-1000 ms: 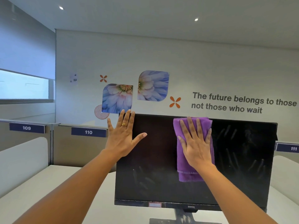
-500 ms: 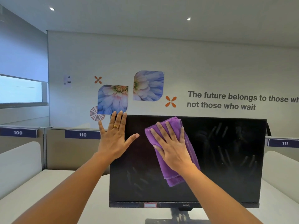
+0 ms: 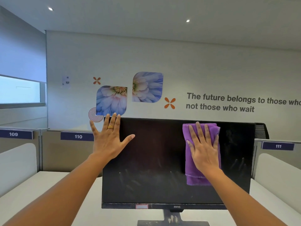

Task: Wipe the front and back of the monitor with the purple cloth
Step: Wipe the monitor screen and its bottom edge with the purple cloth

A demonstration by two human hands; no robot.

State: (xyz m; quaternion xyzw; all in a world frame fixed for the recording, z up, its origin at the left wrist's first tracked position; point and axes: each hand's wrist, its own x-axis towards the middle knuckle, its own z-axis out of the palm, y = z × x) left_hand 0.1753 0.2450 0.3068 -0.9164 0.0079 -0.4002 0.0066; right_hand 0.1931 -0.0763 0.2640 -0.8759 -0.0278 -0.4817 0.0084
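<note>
The left hand [image 3: 108, 139], fingers [image 3: 112, 123] spread wide, presses flat on the monitor [image 3: 154, 152]'s top left corner, likely to keep it steady on the tabletop [image 3: 117, 217], while the right hand [image 3: 204, 150], fingers straight, pushes the purple cloth [image 3: 192, 176] flat against the screen's upper right to rub it clean.

The dark, smudged monitor [image 3: 156, 160] stands upright with the folded purple cloth [image 3: 202, 154] flat against its upper right screen.

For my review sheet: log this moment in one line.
front side | right hand presses cloth on monitor | left hand flat on top-left corner
</note>
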